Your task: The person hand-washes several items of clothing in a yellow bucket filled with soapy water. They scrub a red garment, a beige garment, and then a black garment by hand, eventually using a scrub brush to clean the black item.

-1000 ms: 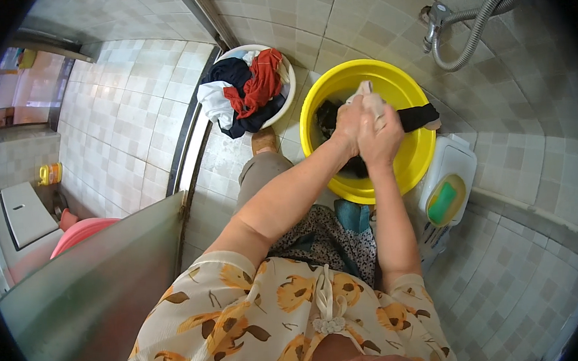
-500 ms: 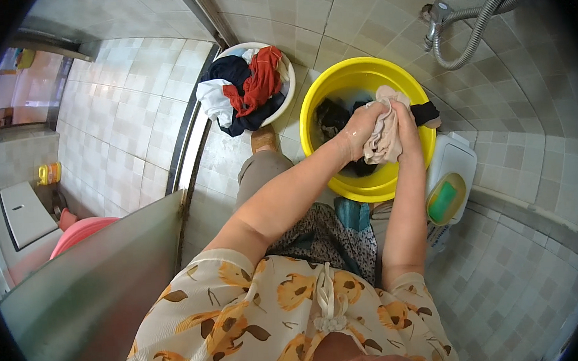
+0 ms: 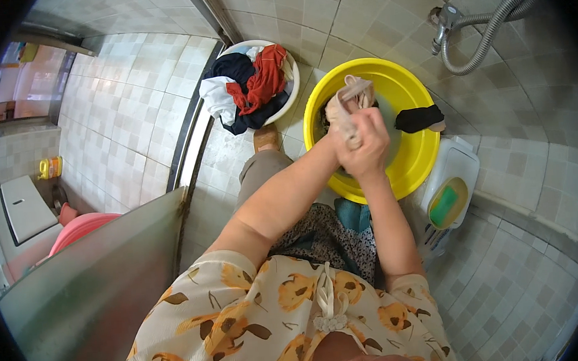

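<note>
Both my hands are over a yellow basin, closed on a wet-looking beige cloth. My right hand is a fist around its lower part. Just left of it, my left hand grips the cloth too, its fingers mostly hidden behind the cloth and the right hand. The upper end of the cloth folds over above the hands. Dark fabric shows at the basin's left inside, in cloudy water. Across the right rim lies a black sock-like piece with a beige end.
A white basin heaped with red, white and navy clothes stands at the upper left. Right of the yellow basin, a green soap bar sits in a dish on a white container. A metal hose hangs from the wall. A glass panel borders the left.
The hands have moved slightly left and turned, with the right hand now in front of the left. The beige cloth has shifted left and more of it stands above the hands.
</note>
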Demonstrator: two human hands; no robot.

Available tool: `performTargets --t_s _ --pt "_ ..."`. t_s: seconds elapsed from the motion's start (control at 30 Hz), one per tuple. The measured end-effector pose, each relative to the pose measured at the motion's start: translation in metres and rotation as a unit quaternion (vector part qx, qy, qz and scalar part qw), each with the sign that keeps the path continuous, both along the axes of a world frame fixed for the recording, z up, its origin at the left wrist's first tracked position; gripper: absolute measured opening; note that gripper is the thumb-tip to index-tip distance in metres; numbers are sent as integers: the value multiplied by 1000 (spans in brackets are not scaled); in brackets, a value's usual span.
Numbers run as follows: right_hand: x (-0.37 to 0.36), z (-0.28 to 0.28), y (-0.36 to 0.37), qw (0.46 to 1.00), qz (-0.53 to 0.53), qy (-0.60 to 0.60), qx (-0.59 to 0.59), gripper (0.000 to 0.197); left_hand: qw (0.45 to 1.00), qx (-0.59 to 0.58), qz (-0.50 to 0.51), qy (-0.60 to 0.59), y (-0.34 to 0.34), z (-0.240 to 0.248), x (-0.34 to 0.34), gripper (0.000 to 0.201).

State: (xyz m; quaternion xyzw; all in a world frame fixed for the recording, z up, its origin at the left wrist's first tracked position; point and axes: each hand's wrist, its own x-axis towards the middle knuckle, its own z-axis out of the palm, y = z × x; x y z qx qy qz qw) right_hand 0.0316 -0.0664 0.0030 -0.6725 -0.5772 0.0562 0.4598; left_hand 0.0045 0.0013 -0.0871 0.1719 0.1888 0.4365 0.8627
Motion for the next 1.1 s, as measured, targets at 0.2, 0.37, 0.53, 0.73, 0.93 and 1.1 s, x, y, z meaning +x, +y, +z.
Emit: performTargets --t_s 0.2,0.37,0.53,0.73,0.93,1.1 --pt "63 -19 13 953 -250 132 -109 34 931 -163 -206 254 -18 69 17 28" --pt "6 -2 2 984 -168 48 -33 30 876 253 -59 405 -2 45 -6 28" --pt "14 -15 11 989 -142 -19 -40 25 930 113 -169 308 3 22 2 25" --pt "67 -14 9 963 -260 19 -64 37 945 -83 -242 202 -8 68 14 21" --pt "86 5 -11 846 17 521 -112 50 867 254 -96 419 -3 70 13 18" --pt "74 5 -6 847 56 504 -160 50 947 90 53 304 9 66 14 30"
